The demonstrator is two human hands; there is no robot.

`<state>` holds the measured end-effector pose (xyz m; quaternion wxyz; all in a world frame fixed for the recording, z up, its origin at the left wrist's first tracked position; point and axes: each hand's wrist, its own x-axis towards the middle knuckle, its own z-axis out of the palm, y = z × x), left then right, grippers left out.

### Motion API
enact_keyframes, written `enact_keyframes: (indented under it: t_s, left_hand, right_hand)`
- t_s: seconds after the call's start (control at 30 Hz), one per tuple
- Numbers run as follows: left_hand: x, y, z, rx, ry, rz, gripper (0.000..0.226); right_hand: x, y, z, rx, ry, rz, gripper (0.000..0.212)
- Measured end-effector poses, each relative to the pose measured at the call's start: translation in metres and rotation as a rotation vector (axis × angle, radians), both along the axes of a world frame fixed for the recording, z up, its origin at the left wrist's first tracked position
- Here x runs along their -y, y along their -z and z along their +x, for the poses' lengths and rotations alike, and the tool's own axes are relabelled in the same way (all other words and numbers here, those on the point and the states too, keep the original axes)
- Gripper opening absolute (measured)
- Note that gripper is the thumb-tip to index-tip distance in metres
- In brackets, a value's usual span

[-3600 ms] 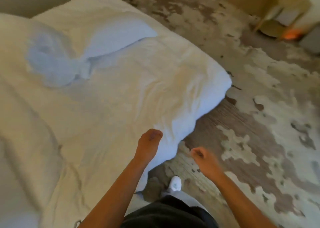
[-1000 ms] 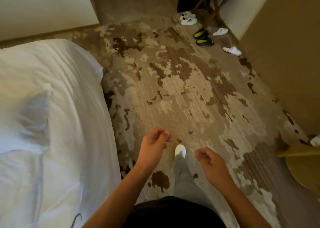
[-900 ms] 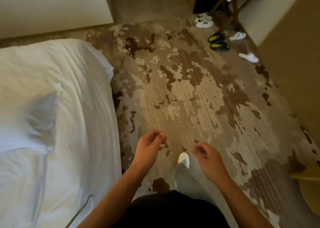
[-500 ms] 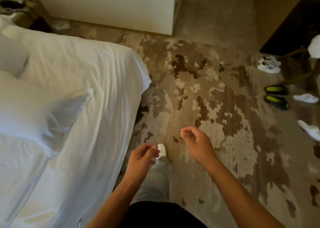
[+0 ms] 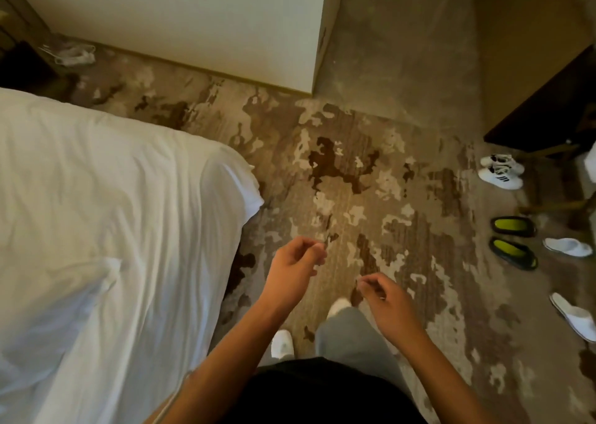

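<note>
A bed [image 5: 129,197] under a rumpled white sheet fills the left side, with a white pillow [image 5: 48,301] lying on it at the lower left. My left hand [image 5: 295,267] hangs over the patterned carpet just right of the bed's corner, fingers loosely curled and holding nothing. My right hand [image 5: 383,297] hovers lower and to the right, also loosely curled and empty. Neither hand touches the bed. My feet in white shoes [image 5: 282,343] show below the hands.
A white wall panel [image 5: 200,20] stands ahead. White sneakers [image 5: 500,172], black-and-green sandals [image 5: 512,239] and white slippers [image 5: 571,314] lie at the right by dark furniture [image 5: 554,113]. Crumpled white litter [image 5: 75,55] lies at the far left. Brown-and-cream carpet [image 5: 354,172] lies between.
I have turned from the bed's side and walked along it toward its corner. The wall has come closer and both hands stay empty, swinging in front of me.
</note>
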<state>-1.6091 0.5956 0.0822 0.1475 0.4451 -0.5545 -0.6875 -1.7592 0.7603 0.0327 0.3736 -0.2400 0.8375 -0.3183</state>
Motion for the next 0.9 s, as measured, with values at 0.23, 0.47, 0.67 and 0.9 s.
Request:
enact_keyframes:
  t_s: [0.23, 0.47, 0.67, 0.9]
  left_hand:
    - [0.147, 0.033, -0.110, 0.081, -0.136, -0.009, 0.025]
    - [0.271, 0.027, -0.181, 0.200, -0.386, 0.015, 0.021]
    - [0.392, 0.034, -0.223, 0.181, -0.636, 0.087, 0.021]
    - [0.593, 0.043, -0.273, 0.119, -0.673, 0.103, 0.015]
  right_hand:
    - [0.180, 0.030, -0.141, 0.025, -0.139, -0.018, 0.010]
    - [0.416, 0.004, -0.235, 0.053, -0.531, -0.110, 0.012]
    - [0.598, -0.005, -0.273, 0.067, -0.723, -0.200, 0.011]
    - [0.765, 0.005, -0.317, 0.011, -0.777, -0.062, 0.010]
